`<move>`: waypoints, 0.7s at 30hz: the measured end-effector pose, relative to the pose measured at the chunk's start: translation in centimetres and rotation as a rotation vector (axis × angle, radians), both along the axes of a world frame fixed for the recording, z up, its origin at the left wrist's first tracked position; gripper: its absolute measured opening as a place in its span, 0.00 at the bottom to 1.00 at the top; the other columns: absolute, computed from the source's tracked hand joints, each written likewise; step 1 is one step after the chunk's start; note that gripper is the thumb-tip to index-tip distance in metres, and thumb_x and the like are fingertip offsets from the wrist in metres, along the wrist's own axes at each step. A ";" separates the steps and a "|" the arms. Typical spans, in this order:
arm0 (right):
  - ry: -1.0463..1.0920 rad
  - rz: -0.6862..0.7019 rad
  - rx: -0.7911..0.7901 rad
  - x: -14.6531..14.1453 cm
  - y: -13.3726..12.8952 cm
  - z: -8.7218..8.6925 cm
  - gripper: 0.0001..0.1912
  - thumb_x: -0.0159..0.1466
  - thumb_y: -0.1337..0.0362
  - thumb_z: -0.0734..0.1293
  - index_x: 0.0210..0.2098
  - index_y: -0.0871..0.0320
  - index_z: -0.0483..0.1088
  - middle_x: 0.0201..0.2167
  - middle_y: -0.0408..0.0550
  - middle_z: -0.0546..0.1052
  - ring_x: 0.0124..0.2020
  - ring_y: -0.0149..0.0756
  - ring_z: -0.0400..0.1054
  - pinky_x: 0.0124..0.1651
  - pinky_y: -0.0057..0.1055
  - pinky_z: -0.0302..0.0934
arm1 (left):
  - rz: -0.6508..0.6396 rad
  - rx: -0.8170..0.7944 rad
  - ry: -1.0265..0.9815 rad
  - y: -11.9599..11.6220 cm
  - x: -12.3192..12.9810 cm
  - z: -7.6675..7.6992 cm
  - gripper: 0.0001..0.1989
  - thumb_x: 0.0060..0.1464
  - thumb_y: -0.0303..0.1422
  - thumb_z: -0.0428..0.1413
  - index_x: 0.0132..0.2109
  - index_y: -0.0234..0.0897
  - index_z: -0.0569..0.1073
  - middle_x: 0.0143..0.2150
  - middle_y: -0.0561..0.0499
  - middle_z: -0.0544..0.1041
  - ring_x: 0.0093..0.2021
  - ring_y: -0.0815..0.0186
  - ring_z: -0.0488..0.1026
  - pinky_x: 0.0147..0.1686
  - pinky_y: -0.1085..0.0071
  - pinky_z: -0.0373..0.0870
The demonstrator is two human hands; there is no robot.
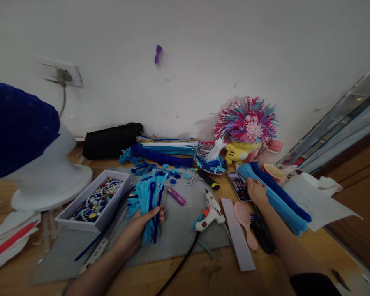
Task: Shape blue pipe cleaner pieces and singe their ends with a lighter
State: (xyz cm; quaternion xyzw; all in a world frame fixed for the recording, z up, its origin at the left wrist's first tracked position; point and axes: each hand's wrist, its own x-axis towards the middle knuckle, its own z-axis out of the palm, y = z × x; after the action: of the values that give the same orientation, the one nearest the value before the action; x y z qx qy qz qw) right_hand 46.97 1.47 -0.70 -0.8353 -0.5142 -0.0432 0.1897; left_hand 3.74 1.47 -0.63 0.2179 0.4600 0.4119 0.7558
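Note:
My left hand [146, 222] is closed around a bundle of light and dark blue pipe cleaners [151, 191], held above the grey cutting mat [179, 242]. Over on the right, my right hand [257, 192] reaches to a phone [241, 190] lying on the table, its fingertips at the lit screen and nothing seen in its grasp. Between the hands are a purple lighter [176, 196] and a white hot glue gun [210, 211]. Right of my right hand lie long light blue pipe cleaners [274, 201] and dark blue ones [283, 191].
A box of beads [97, 201] and a mannequin head with a blue cover [18, 127] stand left. Near my right forearm lie a pink hairbrush [246, 224] and a pale strip [239, 236]. A cutter knife [207, 179] and pink-blue flower headpiece [246, 119] are behind.

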 end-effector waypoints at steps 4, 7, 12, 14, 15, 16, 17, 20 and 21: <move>0.041 0.029 -0.014 -0.4 0.3 0.1 0.25 0.70 0.62 0.48 0.32 0.58 0.75 0.44 0.61 0.79 0.56 0.52 0.66 0.59 0.56 0.51 | -0.006 -0.011 0.003 -0.1 0.0 0.2 0.07 0.43 0.25 0.68 0.31 0.31 0.78 0.25 0.51 0.78 0.23 0.69 0.74 0.22 0.76 0.73; 0.058 0.070 -0.021 -0.9 0.6 0.3 0.26 0.70 0.62 0.47 0.33 0.57 0.75 0.46 0.60 0.79 0.58 0.51 0.64 0.59 0.56 0.51 | -0.008 -0.002 0.011 -0.1 -0.1 0.2 0.07 0.44 0.25 0.68 0.32 0.31 0.78 0.25 0.51 0.78 0.23 0.69 0.75 0.22 0.76 0.73; 0.042 0.074 0.004 -0.9 0.0 0.4 0.28 0.70 0.62 0.47 0.27 0.58 0.74 0.42 0.63 0.80 0.53 0.51 0.68 0.59 0.55 0.50 | 0.002 -0.008 0.032 -0.1 0.1 0.1 0.05 0.46 0.23 0.65 0.32 0.30 0.77 0.24 0.51 0.78 0.21 0.69 0.74 0.20 0.76 0.73; 0.041 0.075 0.001 -0.8 -0.4 0.4 0.28 0.70 0.61 0.48 0.24 0.58 0.73 0.38 0.63 0.80 0.52 0.51 0.68 0.59 0.54 0.51 | 0.002 -0.007 0.032 -0.1 0.1 0.1 0.03 0.47 0.23 0.64 0.31 0.30 0.77 0.24 0.51 0.78 0.21 0.68 0.74 0.19 0.75 0.73; 0.039 0.074 -0.004 -0.7 -0.5 0.4 0.28 0.70 0.61 0.48 0.24 0.58 0.73 0.38 0.62 0.80 0.52 0.51 0.68 0.59 0.54 0.51 | 0.000 -0.005 0.032 -0.1 0.2 0.2 0.03 0.47 0.22 0.64 0.31 0.30 0.77 0.24 0.50 0.78 0.21 0.68 0.74 0.19 0.75 0.73; 0.037 0.071 -0.008 -0.7 -0.5 0.3 0.28 0.70 0.61 0.47 0.25 0.57 0.73 0.38 0.62 0.80 0.53 0.51 0.68 0.59 0.54 0.51 | -0.003 -0.004 0.034 -0.1 0.2 0.3 0.03 0.48 0.23 0.64 0.31 0.30 0.77 0.23 0.50 0.78 0.21 0.68 0.74 0.19 0.75 0.72; 0.035 0.063 -0.010 -0.7 -0.4 0.3 0.28 0.70 0.61 0.47 0.26 0.57 0.74 0.40 0.61 0.80 0.54 0.51 0.67 0.59 0.54 0.51 | -0.006 -0.004 0.037 -0.1 0.2 0.5 0.02 0.48 0.23 0.64 0.30 0.29 0.77 0.23 0.49 0.78 0.21 0.68 0.74 0.19 0.76 0.72; 0.032 0.021 -0.009 -0.8 -0.1 0.3 0.26 0.69 0.61 0.48 0.32 0.57 0.75 0.45 0.61 0.79 0.58 0.52 0.64 0.59 0.57 0.50 | 0.003 -0.021 0.060 -0.1 0.2 0.7 0.04 0.49 0.22 0.63 0.28 0.29 0.77 0.22 0.49 0.78 0.21 0.69 0.74 0.19 0.77 0.72; 0.035 0.012 -0.009 -0.9 0.0 0.3 0.25 0.69 0.61 0.49 0.33 0.57 0.76 0.46 0.61 0.79 0.58 0.52 0.64 0.59 0.57 0.50 | 0.007 -0.024 0.061 0.0 0.2 0.7 0.04 0.49 0.22 0.63 0.28 0.29 0.77 0.22 0.49 0.78 0.21 0.69 0.74 0.20 0.77 0.72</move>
State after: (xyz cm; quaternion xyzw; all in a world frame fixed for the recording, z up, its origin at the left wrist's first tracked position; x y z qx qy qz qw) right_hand 46.11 1.48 -0.39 -0.8337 -0.5160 -0.0248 0.1951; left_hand 3.91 1.43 0.10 0.2198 0.4885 0.4022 0.7425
